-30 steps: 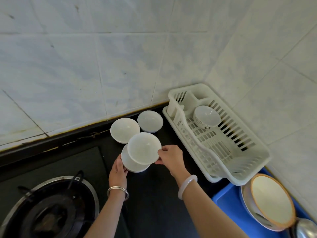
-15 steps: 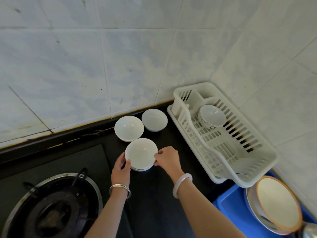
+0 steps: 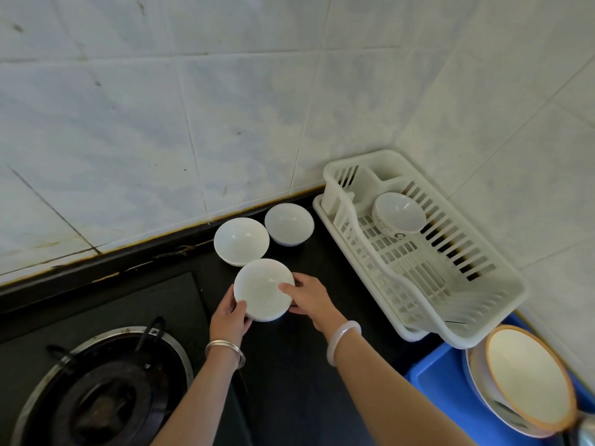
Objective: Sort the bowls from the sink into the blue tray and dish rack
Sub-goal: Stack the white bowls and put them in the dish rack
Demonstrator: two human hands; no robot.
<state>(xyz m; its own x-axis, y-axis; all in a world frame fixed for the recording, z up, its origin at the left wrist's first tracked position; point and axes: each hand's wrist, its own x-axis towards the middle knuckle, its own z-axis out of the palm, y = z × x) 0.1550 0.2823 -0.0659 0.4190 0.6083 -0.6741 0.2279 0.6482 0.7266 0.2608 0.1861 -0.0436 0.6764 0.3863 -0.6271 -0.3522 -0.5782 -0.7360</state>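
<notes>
Two nested white bowls (image 3: 262,286) rest on the black counter, one set into the other. My left hand (image 3: 229,317) grips the stack's lower left rim. My right hand (image 3: 309,296) holds its right rim, thumb over the edge. Behind the stack stand two single white bowls, one (image 3: 241,241) just behind it and another (image 3: 289,223) nearer the wall. The white dish rack (image 3: 450,310) in the corner holds one patterned bowl (image 3: 397,214). At lower right, the blue tray (image 3: 441,391) carries leaning orange-rimmed bowls (image 3: 528,378).
A gas burner (image 3: 103,391) with a black pan support sits at lower left on the black hob. Tiled walls close in behind and to the right. The rack stands tight in the corner, its front end overhanging the blue tray.
The upper bowl, held tilted above the lower one a second ago, has dropped down into it. Both hands stay on the stack.
</notes>
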